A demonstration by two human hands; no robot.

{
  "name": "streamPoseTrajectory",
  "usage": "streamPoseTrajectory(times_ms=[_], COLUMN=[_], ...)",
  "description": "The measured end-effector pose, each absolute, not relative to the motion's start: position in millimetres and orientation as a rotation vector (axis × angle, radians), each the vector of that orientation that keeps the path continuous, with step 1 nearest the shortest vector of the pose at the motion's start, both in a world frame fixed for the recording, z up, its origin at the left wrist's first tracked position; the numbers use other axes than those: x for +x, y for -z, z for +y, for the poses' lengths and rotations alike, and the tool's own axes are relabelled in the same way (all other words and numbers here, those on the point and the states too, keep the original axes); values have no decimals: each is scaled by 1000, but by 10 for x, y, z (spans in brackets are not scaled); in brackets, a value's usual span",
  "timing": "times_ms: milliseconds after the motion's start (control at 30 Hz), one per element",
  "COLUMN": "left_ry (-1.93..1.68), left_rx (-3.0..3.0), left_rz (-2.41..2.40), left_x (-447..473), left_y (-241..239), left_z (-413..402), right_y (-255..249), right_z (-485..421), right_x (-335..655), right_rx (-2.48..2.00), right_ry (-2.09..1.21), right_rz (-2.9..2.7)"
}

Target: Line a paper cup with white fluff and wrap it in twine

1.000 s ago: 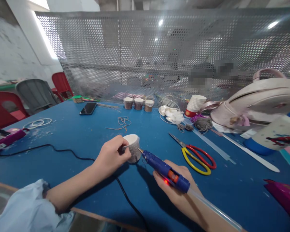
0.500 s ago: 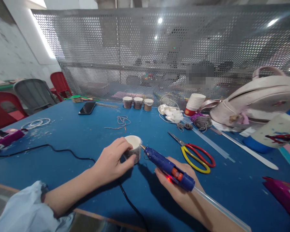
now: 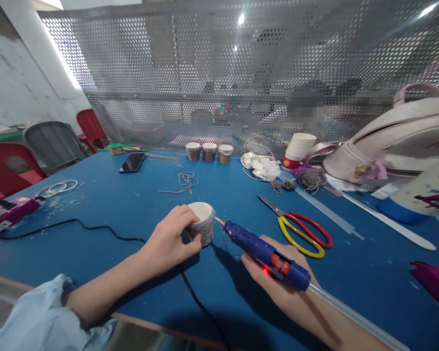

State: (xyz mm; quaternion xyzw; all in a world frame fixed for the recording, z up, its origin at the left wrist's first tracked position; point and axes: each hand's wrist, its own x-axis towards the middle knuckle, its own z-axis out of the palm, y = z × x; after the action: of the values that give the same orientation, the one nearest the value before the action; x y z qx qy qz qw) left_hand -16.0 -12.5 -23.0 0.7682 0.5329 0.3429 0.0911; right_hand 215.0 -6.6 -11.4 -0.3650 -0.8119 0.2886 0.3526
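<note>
Left hand [image 3: 168,239] wraps cup [image 3: 205,223]; right [image 3: 278,290] apparently grips gun [image 3: 265,252].

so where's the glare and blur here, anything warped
Head view: ceiling lights glare on the perforated screen; a smeared patch sits behind it; the wide lens stretches the backpack at the right edge; left hand on the cup and right hand with the glue gun are sharp, throwing soft shadows.

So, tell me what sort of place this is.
Probably a craft workshop: the right hand holds a glue gun, the left hand a small cup, with scissors and twine on the blue table.
</note>
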Motion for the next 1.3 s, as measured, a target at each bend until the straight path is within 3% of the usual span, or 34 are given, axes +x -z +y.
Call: streamPoseTrajectory(times_ms=[533, 867, 1133, 1300], left_ry=[-1123, -1063, -1075, -1096], left_rx=[1802, 1861, 1869, 1850], left_rz=[1435, 1384, 1360, 1365], left_x=[-152, -140, -128, -141], left_y=[126, 130, 142, 170], left_z=[-110, -132, -132, -124], right_y=[151, 303, 148, 218], right_z=[-78, -99, -117, -120], right_x=[2101, 2123, 2070, 2083], right_rx=[-1108, -1235, -1117, -1156], right_ry=[-1126, -1070, -1248, -1148], right_rz=[-1923, -1844, -1935, -1881])
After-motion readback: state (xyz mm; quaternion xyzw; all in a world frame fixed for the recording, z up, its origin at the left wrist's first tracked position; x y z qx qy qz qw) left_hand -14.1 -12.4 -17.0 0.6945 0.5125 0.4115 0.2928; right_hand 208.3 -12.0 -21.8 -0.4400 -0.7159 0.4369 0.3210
